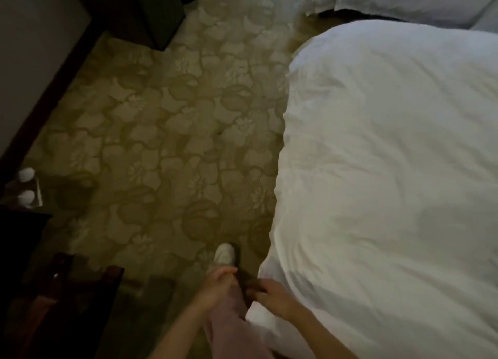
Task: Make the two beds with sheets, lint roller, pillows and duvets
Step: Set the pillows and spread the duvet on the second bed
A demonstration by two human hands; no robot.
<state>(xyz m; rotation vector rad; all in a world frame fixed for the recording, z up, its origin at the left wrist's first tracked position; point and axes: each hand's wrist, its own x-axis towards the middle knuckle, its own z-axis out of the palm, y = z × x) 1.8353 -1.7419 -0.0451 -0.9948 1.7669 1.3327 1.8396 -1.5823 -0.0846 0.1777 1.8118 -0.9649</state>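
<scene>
A white duvet covers the near bed on the right and hangs over its left edge. A second bed with white bedding lies at the top right. My left hand hangs in front of my leg with loosely curled fingers and holds nothing. My right hand is low beside the duvet's near corner, fingers loosely curled, holding nothing I can make out. No lint roller or pillow shows clearly.
Patterned beige carpet fills the aisle left of the bed. A dark cabinet stands at the top. A dark wooden chair is at bottom left, with white-capped bottles beside the wall. My white-shoed foot is on the carpet.
</scene>
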